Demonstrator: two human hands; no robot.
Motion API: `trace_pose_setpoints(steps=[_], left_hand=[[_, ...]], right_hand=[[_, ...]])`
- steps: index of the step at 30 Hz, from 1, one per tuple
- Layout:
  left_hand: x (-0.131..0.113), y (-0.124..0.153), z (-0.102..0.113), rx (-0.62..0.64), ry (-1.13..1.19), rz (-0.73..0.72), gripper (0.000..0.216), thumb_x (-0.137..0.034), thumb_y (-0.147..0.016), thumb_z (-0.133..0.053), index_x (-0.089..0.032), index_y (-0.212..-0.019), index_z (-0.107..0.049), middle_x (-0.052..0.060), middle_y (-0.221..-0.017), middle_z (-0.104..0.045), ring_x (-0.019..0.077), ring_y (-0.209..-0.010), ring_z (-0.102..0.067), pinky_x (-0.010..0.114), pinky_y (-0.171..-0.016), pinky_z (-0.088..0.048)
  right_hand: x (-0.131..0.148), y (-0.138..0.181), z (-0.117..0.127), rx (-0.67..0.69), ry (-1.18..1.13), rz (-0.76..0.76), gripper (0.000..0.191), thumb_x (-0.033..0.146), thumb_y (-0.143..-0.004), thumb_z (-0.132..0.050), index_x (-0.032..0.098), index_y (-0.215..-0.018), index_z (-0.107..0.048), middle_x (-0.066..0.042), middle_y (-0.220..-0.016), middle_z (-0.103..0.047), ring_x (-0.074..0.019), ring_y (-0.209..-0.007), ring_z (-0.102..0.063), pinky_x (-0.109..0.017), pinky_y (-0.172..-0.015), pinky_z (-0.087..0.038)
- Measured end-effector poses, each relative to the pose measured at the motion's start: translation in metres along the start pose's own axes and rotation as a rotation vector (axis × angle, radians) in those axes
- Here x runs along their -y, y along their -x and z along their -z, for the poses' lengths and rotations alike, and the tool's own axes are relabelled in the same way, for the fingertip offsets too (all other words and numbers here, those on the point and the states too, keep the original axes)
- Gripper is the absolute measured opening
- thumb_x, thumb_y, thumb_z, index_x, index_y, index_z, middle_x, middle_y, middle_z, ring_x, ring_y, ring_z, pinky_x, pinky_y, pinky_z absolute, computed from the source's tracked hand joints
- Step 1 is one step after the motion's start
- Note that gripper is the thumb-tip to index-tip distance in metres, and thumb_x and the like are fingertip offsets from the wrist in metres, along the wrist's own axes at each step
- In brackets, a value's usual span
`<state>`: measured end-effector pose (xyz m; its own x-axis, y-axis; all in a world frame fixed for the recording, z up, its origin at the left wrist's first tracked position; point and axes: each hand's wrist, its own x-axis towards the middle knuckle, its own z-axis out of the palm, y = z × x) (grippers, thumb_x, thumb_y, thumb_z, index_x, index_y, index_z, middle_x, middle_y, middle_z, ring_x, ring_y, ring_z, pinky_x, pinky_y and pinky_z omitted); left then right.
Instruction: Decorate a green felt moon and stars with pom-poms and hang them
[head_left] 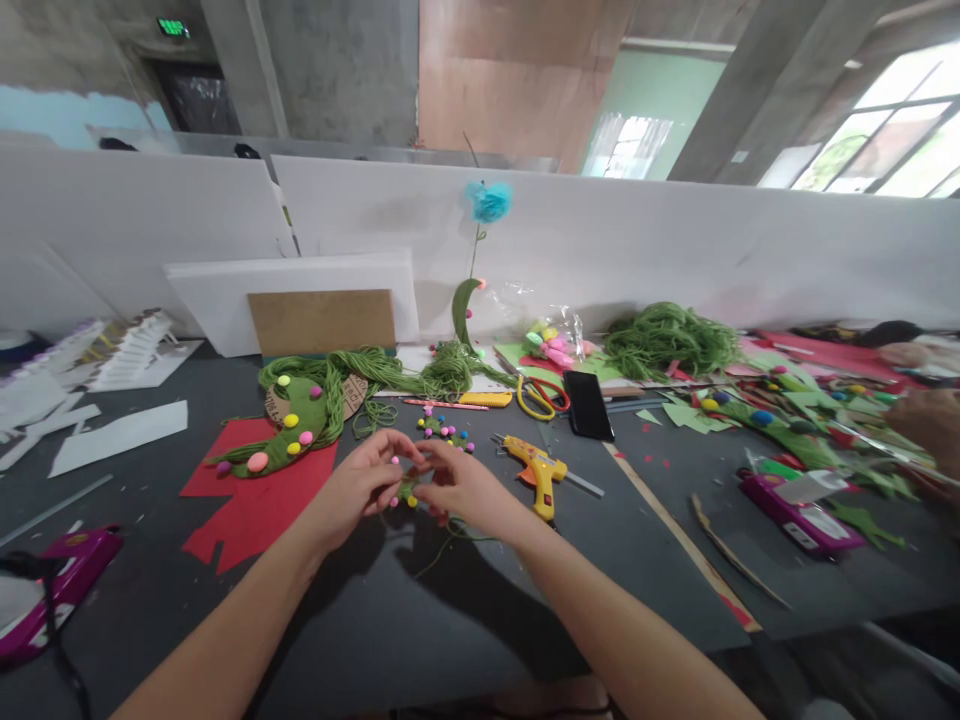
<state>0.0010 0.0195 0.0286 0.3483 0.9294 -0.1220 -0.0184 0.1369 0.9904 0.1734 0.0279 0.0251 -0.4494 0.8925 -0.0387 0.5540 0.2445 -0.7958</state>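
Over the dark table, my left hand and my right hand meet, fingers curled in. Between their fingertips is a small green piece dotted with pink and yellow pompoms, partly hidden by the fingers. A thin green yarn strand trails beneath my right hand. Just beyond the hands lie similar small green pieces with coloured pompoms. To the right of my right hand rests a yellow hot glue gun with a glue stick in its back. A large green felt crescent with pompoms lies to the left.
Red paper lies left. Behind are green yarn, scissors, a phone and a yellow cutter knife. A blue flower stands at the white partition. Right are a twig and another person's hand.
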Motion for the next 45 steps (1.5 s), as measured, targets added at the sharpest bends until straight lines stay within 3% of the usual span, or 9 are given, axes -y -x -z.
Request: trace_pose_setpoints(steps=[5,9,16,20,24,26,29,36,45], left_hand=[[0.008,0.006,0.007,-0.043,-0.092,-0.014,0.018,-0.022,-0.075,-0.051,-0.02,-0.093,-0.049,-0.008,-0.061,-0.048,0.004,-0.042,-0.039,0.016,-0.039,-0.027],[0.019,0.021,0.011,0.087,-0.153,0.111,0.015,-0.027,-0.074,-0.053,-0.018,-0.085,-0.049,-0.003,-0.075,-0.055,0.0046,-0.045,-0.046,0.017,-0.039,-0.033],[0.035,0.033,0.01,0.169,-0.456,0.312,0.015,-0.031,-0.073,-0.049,-0.017,-0.079,-0.053,-0.002,-0.066,-0.061,0.0056,-0.035,-0.042,0.018,-0.034,-0.026],[0.033,0.019,0.03,-0.004,-0.556,0.219,0.022,-0.038,-0.073,-0.05,-0.018,-0.074,-0.056,-0.003,-0.057,-0.057,0.0088,-0.038,-0.044,0.019,-0.038,-0.03],[0.042,-0.013,0.045,-0.23,-0.648,0.068,0.024,-0.038,-0.071,-0.051,-0.018,-0.082,-0.06,0.003,-0.075,-0.06,0.0169,-0.065,-0.057,0.025,-0.054,-0.042],[0.051,-0.028,0.044,-0.267,-0.688,0.0,0.023,-0.035,-0.068,-0.055,-0.018,-0.081,-0.063,0.006,-0.085,-0.061,0.0207,-0.08,-0.057,0.029,-0.069,-0.045],[0.063,-0.041,0.037,-0.282,-0.732,-0.045,0.021,-0.032,-0.065,-0.058,-0.017,-0.078,-0.066,0.007,-0.086,-0.06,0.0221,-0.083,-0.056,0.033,-0.078,-0.043],[0.071,-0.038,0.035,-0.307,-0.733,-0.038,0.01,-0.028,-0.063,-0.059,-0.019,-0.061,-0.06,0.002,-0.072,-0.055,0.019,-0.072,-0.053,0.03,-0.07,-0.04],[0.071,-0.033,0.023,-0.387,-0.457,0.011,0.016,-0.026,-0.06,-0.061,-0.021,-0.068,-0.048,-0.006,-0.06,-0.049,0.0133,-0.057,-0.051,0.026,-0.058,-0.041]], right_hand=[[-0.003,0.002,0.012,0.019,-0.005,-0.015,0.016,0.022,-0.083,-0.046,0.016,-0.086,-0.061,0.005,-0.055,-0.051,-0.0087,-0.047,-0.049,-0.018,-0.046,-0.04],[-0.024,0.013,0.024,0.049,0.138,0.023,0.011,0.017,-0.076,-0.054,0.016,-0.075,-0.066,0.002,-0.06,-0.059,-0.0101,-0.055,-0.052,-0.02,-0.052,-0.038],[-0.045,0.01,0.014,0.104,0.451,0.071,0.017,0.009,-0.075,-0.055,0.017,-0.08,-0.07,-0.006,-0.083,-0.067,-0.0178,-0.079,-0.059,-0.025,-0.069,-0.04],[-0.041,0.003,0.016,0.041,0.573,0.058,0.023,0.01,-0.08,-0.05,0.015,-0.094,-0.067,-0.011,-0.101,-0.062,-0.0197,-0.088,-0.06,-0.028,-0.075,-0.042],[-0.031,-0.001,-0.002,0.007,0.628,0.06,0.017,0.025,-0.082,-0.053,0.017,-0.088,-0.066,-0.007,-0.093,-0.062,-0.0187,-0.084,-0.06,-0.027,-0.071,-0.044],[-0.027,-0.001,-0.017,-0.011,0.647,0.061,0.022,0.035,-0.08,-0.057,0.018,-0.088,-0.065,-0.007,-0.093,-0.061,-0.02,-0.084,-0.059,-0.028,-0.07,-0.045],[-0.023,0.0,-0.035,-0.057,0.678,0.056,0.034,0.044,-0.075,-0.06,0.016,-0.095,-0.063,-0.01,-0.097,-0.059,-0.0247,-0.091,-0.056,-0.032,-0.071,-0.046],[-0.027,-0.007,-0.041,-0.1,0.697,0.038,0.019,0.022,-0.078,-0.053,0.013,-0.092,-0.063,-0.013,-0.094,-0.059,-0.0263,-0.092,-0.053,-0.035,-0.073,-0.044],[-0.031,-0.01,-0.039,-0.159,0.436,0.008,0.023,0.019,-0.075,-0.053,0.01,-0.094,-0.065,-0.015,-0.098,-0.06,-0.0292,-0.097,-0.052,-0.041,-0.08,-0.041]])
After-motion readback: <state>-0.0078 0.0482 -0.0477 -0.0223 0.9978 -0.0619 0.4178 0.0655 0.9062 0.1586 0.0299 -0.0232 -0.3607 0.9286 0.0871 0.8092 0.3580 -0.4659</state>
